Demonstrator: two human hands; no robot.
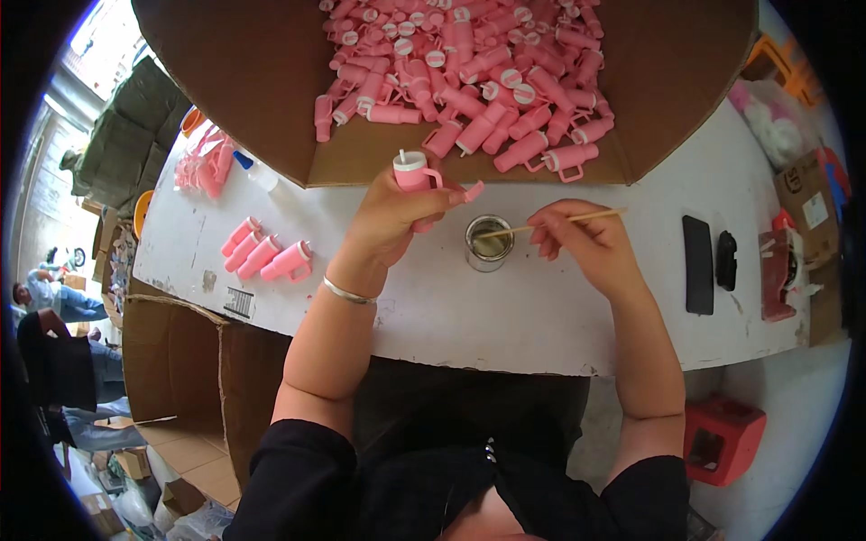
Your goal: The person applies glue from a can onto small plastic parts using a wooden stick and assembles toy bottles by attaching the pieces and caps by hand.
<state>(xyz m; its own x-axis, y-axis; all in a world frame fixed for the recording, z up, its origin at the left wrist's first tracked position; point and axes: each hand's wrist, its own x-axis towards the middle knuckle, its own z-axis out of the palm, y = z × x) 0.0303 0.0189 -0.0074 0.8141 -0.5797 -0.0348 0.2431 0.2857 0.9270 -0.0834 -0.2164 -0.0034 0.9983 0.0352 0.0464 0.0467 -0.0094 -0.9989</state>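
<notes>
My left hand (383,216) is closed around a small pink tumbler (413,177) with a white lid, a short straw and a side handle. A small curved pink piece (474,191) sticks out by its fingertips. My right hand (591,245) pinches a thin wooden stick (597,215), which slants down to the left. The stick's lower end is inside a small round open container (488,261) with a shiny rim. A murky substance shows in the container, which stands on the white table (424,316) between my hands. Several similar pink tumblers (262,252) lie side by side left of my left forearm.
A large cardboard box (244,99) at the far side holds a heap of pink tumblers (487,72). A blue-capped bottle (262,176) and pink pieces (206,171) lie far left. A flat black slab (697,266) and a black object (726,260) lie right. Another box (176,361) stands lower left.
</notes>
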